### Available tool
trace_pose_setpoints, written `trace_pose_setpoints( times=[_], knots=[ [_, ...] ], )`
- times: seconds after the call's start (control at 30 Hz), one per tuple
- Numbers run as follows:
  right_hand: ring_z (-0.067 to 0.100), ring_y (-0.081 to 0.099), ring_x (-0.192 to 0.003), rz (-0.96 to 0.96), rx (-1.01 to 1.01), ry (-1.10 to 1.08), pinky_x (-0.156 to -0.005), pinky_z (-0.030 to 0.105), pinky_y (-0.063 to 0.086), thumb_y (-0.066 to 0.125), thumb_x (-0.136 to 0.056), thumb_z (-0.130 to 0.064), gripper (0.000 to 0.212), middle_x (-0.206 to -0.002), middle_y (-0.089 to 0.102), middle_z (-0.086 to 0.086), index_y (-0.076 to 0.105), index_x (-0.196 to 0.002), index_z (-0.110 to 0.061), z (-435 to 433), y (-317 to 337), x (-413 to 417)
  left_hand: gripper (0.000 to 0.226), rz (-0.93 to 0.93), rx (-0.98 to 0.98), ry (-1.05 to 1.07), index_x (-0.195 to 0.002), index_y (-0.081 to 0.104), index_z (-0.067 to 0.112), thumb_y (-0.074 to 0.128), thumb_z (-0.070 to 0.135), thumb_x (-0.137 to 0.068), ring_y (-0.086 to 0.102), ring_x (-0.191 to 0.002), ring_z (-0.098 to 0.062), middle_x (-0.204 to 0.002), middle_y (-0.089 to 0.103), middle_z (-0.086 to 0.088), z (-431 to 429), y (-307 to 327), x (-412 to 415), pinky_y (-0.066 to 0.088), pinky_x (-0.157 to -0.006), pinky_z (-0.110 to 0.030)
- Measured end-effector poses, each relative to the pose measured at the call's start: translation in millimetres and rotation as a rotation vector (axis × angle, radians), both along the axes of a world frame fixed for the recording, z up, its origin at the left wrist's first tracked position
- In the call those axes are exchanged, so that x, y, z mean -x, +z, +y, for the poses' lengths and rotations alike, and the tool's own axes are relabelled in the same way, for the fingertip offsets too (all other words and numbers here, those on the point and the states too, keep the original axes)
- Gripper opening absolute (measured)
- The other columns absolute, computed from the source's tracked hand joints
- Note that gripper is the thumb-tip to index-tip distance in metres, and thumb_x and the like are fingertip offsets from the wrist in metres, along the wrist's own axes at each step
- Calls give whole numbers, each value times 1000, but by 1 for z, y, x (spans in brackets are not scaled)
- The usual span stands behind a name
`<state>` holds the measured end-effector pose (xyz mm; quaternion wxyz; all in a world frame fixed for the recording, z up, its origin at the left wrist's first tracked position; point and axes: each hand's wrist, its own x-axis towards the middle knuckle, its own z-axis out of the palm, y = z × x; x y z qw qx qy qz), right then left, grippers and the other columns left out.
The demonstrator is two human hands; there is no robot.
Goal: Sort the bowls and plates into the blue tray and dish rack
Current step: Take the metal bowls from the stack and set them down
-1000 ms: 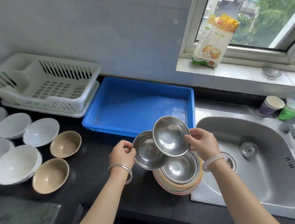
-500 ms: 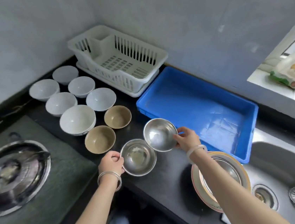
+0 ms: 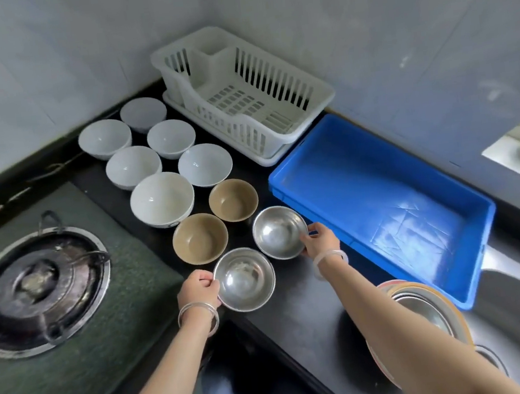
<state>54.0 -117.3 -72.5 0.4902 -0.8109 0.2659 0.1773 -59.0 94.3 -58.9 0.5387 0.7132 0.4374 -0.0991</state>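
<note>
Apparently mid-laydown, the left hand (image 3: 198, 289) pinches one steel bowl (image 3: 244, 279) and the right hand (image 3: 317, 241) grips another steel bowl (image 3: 279, 232) on the desk (image 3: 300, 308) just left of the empty blue tray (image 3: 382, 202); next, likely release both.

Blue tray (image 3: 381, 189), white dish rack (image 3: 280, 129)

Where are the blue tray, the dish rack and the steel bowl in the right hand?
blue tray (image 3: 382, 202): head view, bare floor.
dish rack (image 3: 315, 93): head view, right rim.
steel bowl (image 3: 277, 232) in the right hand (image 3: 319, 242): head view, inside.
</note>
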Motion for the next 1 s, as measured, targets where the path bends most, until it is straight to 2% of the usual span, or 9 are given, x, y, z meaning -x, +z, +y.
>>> trace_pose_setpoints(
  times=[0.2,0.37,0.57,0.67,0.8,0.9,1.0],
  knots=[
    [19,67,-74,26,-45,-20,-81,41,58,59,-89,-17,10,-85,62,0,55,-98,-19,10,-7,2,18,-6,-18,15,-72,56,18,58,3,-81,65,-82,-33,-76,62,-5,5,0,0,58,-75,-45],
    [13,65,-73,26,-81,-41,-81,38,58,59,-90,-17,14,-83,60,-3,56,-103,-16,15,-8,0,9,2,-32,12,-81,59,13,59,4,-82,65,-80,-31,-85,66,-10,6,0,0,58,-75,-45],
    [11,62,-75,23,-126,-58,-75,30,57,57,-91,-16,18,-85,59,-4,56,-109,-15,16,-6,2,10,-1,-40,-9,-89,62,14,60,7,-81,65,-89,-32,-91,66,-7,8,-2,0,56,-82,-46],
    [14,63,-80,25,-144,-55,-69,26,56,55,-92,-16,21,-93,62,1,57,-113,-13,15,-4,5,13,-16,-54,-19,-92,65,13,58,7,-82,65,-90,-31,-95,69,-9,7,-2,1,55,-83,-46],
    [19,66,-86,40,-152,-47,-78,32,57,52,-94,-20,26,-103,66,8,56,-119,-14,15,-1,8,16,-37,-98,-45,-94,66,13,55,8,-83,66,-88,-31,-93,71,-9,5,0,2,56,-82,-46],
    [21,67,-89,50,-180,-37,-83,34,56,50,-95,-22,30,-101,66,7,54,-124,-14,15,1,11,21,-44,-156,-83,-98,67,13,51,10,-84,65,-85,-32,-93,71,-9,3,3,4,55,-81,-43],
    [21,66,-93,56,-192,6,-87,35,55,50,-95,-23,34,-104,66,7,52,-128,-14,12,7,16,25,-47,-207,-166,-105,65,13,49,13,-87,63,-93,-30,-100,69,-8,1,6,6,48,-79,-31]
  ],
)
